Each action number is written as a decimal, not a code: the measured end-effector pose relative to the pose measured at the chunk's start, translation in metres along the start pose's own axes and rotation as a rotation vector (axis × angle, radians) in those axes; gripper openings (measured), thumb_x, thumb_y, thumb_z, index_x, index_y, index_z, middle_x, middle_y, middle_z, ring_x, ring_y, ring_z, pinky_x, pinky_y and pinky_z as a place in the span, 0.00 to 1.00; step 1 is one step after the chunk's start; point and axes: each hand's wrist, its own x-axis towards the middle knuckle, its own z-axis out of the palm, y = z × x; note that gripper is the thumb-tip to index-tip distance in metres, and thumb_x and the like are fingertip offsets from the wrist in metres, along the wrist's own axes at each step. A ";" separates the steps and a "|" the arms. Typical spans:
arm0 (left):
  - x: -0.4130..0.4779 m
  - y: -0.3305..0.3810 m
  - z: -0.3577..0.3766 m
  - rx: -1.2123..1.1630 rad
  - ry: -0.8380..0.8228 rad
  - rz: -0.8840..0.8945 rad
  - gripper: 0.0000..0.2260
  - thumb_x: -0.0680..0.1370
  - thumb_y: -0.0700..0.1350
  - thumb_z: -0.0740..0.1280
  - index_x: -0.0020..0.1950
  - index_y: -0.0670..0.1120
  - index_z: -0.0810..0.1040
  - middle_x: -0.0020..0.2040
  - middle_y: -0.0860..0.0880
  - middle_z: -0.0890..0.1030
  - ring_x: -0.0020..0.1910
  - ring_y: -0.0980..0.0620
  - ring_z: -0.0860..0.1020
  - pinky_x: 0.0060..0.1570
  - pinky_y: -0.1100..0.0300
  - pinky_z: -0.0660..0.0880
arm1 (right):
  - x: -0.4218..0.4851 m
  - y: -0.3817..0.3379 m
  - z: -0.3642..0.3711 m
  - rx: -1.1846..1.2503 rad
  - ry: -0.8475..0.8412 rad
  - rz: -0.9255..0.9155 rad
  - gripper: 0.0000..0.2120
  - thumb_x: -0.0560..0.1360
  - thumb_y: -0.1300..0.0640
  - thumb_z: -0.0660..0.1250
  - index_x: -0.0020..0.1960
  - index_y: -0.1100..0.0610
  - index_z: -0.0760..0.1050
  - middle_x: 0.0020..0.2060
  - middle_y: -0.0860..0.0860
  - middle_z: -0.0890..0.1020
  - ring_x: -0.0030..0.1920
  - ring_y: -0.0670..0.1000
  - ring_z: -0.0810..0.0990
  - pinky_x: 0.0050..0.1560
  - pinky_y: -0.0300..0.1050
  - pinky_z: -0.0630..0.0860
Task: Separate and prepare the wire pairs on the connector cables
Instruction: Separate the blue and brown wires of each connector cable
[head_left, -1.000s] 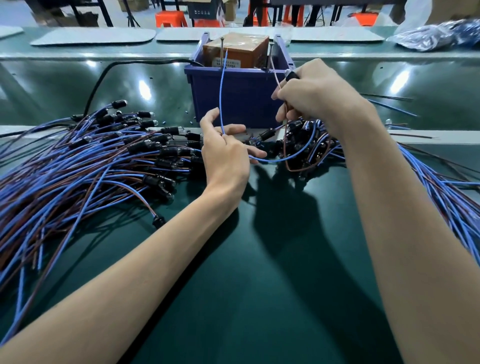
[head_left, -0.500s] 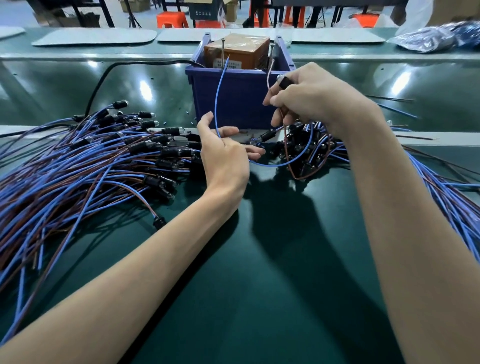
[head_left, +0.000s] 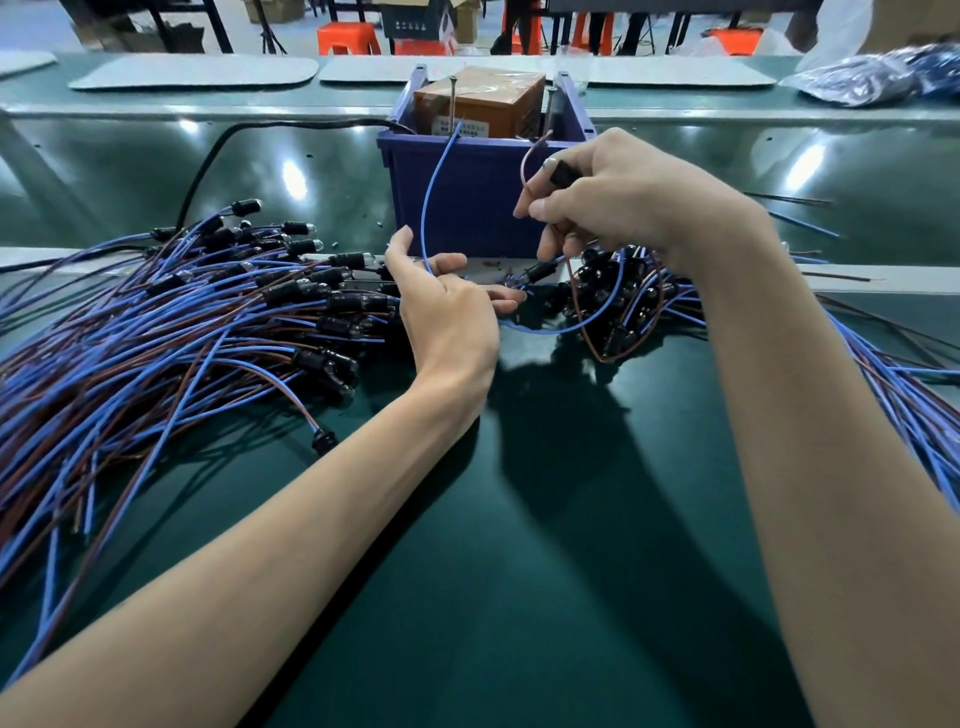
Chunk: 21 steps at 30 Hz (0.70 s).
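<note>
At the table's (head_left: 519, 545) far edge, right hand (head_left: 623, 202) is pinching connector (head_left: 561, 174) and brown wire (head_left: 525, 166), left hand (head_left: 447, 322) is curling its grip round blue wire (head_left: 427, 208) — light, floppy leads, likely best held near the connector.

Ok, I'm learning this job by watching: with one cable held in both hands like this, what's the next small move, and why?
Probably draw the hands apart. The left hand holds the blue wire, the right hand grips the black connector and pinches the brown wire; the two wires stand apart, so pulling should split the pair further.
</note>
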 end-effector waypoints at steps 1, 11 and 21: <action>0.000 0.000 0.000 0.005 0.007 0.002 0.28 0.74 0.28 0.45 0.73 0.44 0.56 0.46 0.50 0.68 0.22 0.58 0.77 0.28 0.66 0.74 | 0.000 0.000 0.000 -0.006 -0.003 -0.004 0.08 0.77 0.59 0.62 0.48 0.54 0.80 0.28 0.47 0.83 0.25 0.41 0.75 0.24 0.33 0.66; 0.001 0.000 0.000 -0.006 0.051 -0.011 0.27 0.76 0.29 0.45 0.74 0.45 0.54 0.47 0.49 0.69 0.24 0.58 0.78 0.28 0.68 0.73 | -0.002 0.000 -0.003 -0.007 -0.011 -0.018 0.08 0.78 0.59 0.62 0.50 0.55 0.80 0.29 0.47 0.83 0.25 0.40 0.74 0.24 0.33 0.66; 0.002 -0.001 -0.001 -0.036 0.100 0.007 0.25 0.78 0.30 0.44 0.74 0.44 0.53 0.47 0.50 0.68 0.23 0.58 0.78 0.28 0.68 0.72 | -0.001 -0.001 0.000 0.008 -0.014 -0.011 0.08 0.78 0.61 0.61 0.49 0.57 0.79 0.27 0.47 0.83 0.25 0.41 0.75 0.25 0.34 0.65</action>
